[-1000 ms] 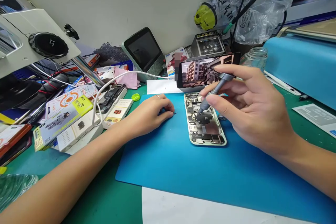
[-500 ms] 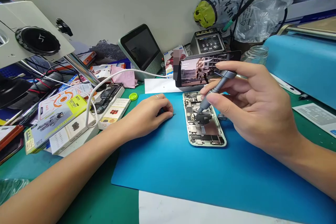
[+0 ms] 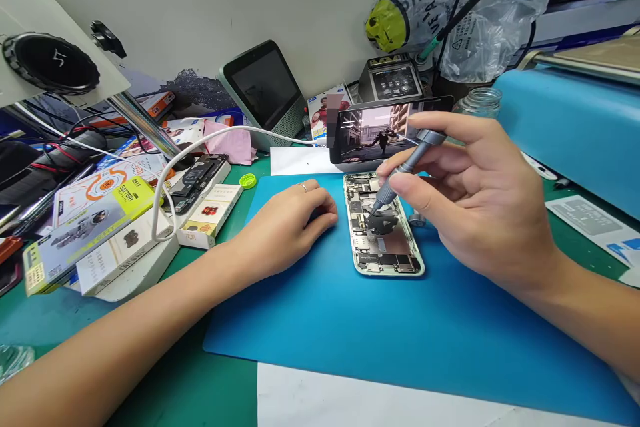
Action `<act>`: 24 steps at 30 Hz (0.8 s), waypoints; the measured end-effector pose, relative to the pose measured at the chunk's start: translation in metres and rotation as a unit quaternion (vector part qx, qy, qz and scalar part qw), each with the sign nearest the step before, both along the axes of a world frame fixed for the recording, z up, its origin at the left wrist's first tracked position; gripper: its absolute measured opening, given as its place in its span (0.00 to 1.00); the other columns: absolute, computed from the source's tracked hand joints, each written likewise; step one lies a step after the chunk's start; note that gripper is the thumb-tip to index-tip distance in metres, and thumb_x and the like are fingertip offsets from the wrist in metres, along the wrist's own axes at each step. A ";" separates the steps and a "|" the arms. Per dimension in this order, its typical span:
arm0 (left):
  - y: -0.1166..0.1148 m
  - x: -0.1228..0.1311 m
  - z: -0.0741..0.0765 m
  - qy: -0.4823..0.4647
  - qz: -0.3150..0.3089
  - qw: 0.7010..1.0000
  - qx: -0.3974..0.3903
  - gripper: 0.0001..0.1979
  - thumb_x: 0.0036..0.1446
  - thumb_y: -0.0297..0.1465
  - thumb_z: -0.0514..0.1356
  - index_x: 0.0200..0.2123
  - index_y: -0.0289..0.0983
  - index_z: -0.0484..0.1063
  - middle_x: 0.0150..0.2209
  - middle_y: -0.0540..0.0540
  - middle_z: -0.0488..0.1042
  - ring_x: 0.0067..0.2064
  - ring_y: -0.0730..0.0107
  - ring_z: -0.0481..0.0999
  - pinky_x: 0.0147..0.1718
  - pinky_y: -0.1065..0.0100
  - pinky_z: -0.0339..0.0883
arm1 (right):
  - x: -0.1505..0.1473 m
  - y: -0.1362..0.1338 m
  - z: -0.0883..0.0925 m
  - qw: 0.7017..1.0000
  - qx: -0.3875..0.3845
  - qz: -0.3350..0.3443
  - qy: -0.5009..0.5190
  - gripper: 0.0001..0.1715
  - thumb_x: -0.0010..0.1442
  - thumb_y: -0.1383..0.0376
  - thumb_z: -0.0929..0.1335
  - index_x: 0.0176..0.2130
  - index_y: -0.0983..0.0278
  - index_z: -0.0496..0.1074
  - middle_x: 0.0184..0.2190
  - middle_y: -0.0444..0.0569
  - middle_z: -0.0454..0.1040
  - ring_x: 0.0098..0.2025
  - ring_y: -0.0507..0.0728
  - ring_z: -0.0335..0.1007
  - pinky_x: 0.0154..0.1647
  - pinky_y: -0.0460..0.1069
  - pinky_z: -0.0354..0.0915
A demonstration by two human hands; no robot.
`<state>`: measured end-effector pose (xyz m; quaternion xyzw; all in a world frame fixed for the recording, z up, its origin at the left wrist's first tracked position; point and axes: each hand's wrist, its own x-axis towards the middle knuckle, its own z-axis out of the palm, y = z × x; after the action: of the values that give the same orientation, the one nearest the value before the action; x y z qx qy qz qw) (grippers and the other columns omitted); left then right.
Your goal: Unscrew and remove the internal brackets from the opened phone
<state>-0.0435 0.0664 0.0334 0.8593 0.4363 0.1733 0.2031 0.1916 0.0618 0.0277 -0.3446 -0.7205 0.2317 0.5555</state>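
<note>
— Across the green bench (image 3: 185, 380), starting from the left?
— Past a yellow-and-grey battery box (image 3: 95, 230), then to the left hand (image 3: 295, 220), resting on the blue mat (image 3: 310, 327), fingers curled, thumb close to them; impossible to tell if pinching anything.
— And right of that?
— Flat on the mat's far part, an opened smartphone (image 3: 400, 240); slanting down into it, a grey screwdriver (image 3: 384, 197), pinched between thumb and fingers of the right hand (image 3: 485, 207).
— Step in hand?
— Apparently screwdriver work inside; tip contact unclear.
— Called for next?
— Probably a steady tip and light pressure.
</note>
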 end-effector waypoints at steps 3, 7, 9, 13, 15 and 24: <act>-0.005 0.003 0.004 -0.086 0.008 0.994 -0.066 0.07 0.73 0.31 0.57 0.39 0.39 0.72 0.39 0.49 0.75 0.39 0.65 0.72 0.36 0.66 0.62 | 0.001 0.001 0.000 1.000 -0.004 0.004 0.004 0.27 0.65 0.70 0.73 0.61 0.54 0.69 0.42 0.41 0.83 0.45 0.53 0.84 0.40 0.46 0.80; -0.008 0.006 0.002 -0.254 0.031 0.944 -0.207 0.08 0.71 0.34 0.61 0.38 0.38 0.72 0.34 0.51 0.73 0.35 0.70 0.70 0.33 0.69 0.64 | 0.001 0.001 0.002 1.000 -0.010 0.010 0.010 0.27 0.66 0.71 0.73 0.61 0.56 0.68 0.42 0.42 0.83 0.44 0.52 0.83 0.40 0.45 0.80; -0.006 0.006 -0.001 -0.300 0.037 0.922 -0.242 0.05 0.69 0.33 0.63 0.41 0.36 0.75 0.35 0.51 0.75 0.34 0.71 0.71 0.33 0.70 0.65 | 0.001 0.000 0.002 1.000 -0.012 0.009 0.007 0.27 0.65 0.70 0.73 0.60 0.57 0.68 0.42 0.42 0.83 0.43 0.52 0.83 0.39 0.46 0.80; -0.003 0.006 -0.002 -0.338 0.043 0.901 -0.269 0.05 0.65 0.30 0.65 0.43 0.35 0.79 0.36 0.48 0.80 0.34 0.70 0.75 0.35 0.69 0.70 | 0.000 0.000 0.001 1.000 -0.014 0.005 0.007 0.27 0.64 0.70 0.74 0.60 0.55 0.69 0.41 0.43 0.83 0.43 0.55 0.84 0.38 0.49 0.81; -0.002 0.006 -0.002 -0.348 0.046 0.894 -0.279 0.05 0.62 0.30 0.67 0.41 0.35 0.79 0.35 0.48 0.79 0.34 0.69 0.77 0.35 0.68 0.72 | 0.000 0.000 0.001 1.000 -0.014 0.003 0.011 0.27 0.64 0.70 0.74 0.59 0.54 0.70 0.41 0.43 0.83 0.43 0.56 0.84 0.38 0.50 0.81; -0.003 0.007 -0.004 -0.381 0.040 0.871 -0.307 0.11 0.61 0.33 0.71 0.36 0.35 0.73 0.34 0.48 0.79 0.34 0.69 0.81 0.35 0.69 0.75 | 0.001 0.004 0.001 1.000 -0.016 -0.014 0.016 0.27 0.64 0.69 0.74 0.60 0.55 0.69 0.42 0.44 0.84 0.42 0.55 0.84 0.38 0.48 0.80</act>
<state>-0.0366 0.0632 0.0299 0.6025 0.3906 0.3528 0.6000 0.1928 0.0654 0.0283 -0.3597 -0.7027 0.2414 0.5644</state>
